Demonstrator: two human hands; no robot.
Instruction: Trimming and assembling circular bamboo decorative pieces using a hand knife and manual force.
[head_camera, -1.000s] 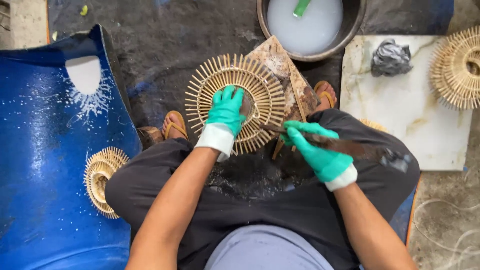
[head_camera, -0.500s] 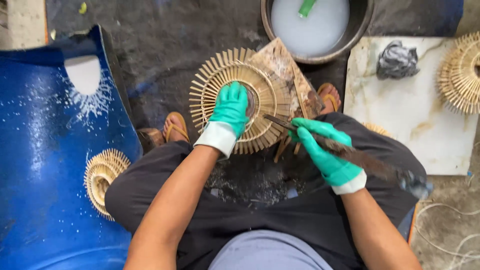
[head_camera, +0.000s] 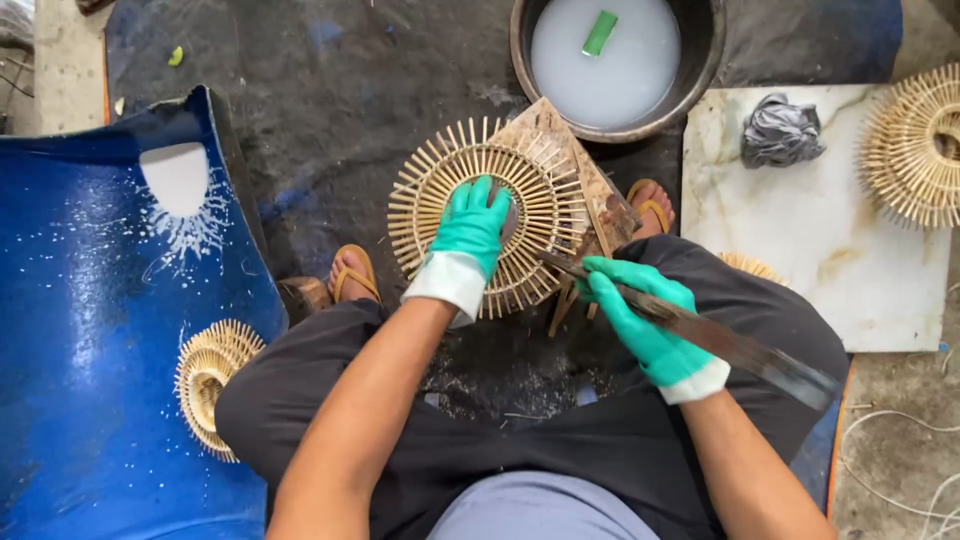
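Note:
A round woven rattan disc with radiating sticks (head_camera: 545, 190) lies on a wooden block (head_camera: 590, 195) in front of my knees. My left hand (head_camera: 470, 225), in a green glove, presses flat on the disc's middle. My right hand (head_camera: 635, 315), also green-gloved, grips a long dark metal blade (head_camera: 730, 345) by its middle. The blade's tip touches the disc's lower right edge, and its other end reaches past my right knee.
A dark basin of milky liquid (head_camera: 610, 60) with a green stick stands just beyond the block. A white marble slab (head_camera: 830, 250) at right carries a grey rag (head_camera: 780, 130) and another rattan disc (head_camera: 915, 145). A blue plastic sheet (head_camera: 90, 320) with a third disc (head_camera: 205, 375) lies left.
My right hand has shifted the blade: it was near the disc's lower edge, and now it lies slanted down to the right with its tip against the disc. The left hand stays pressed.

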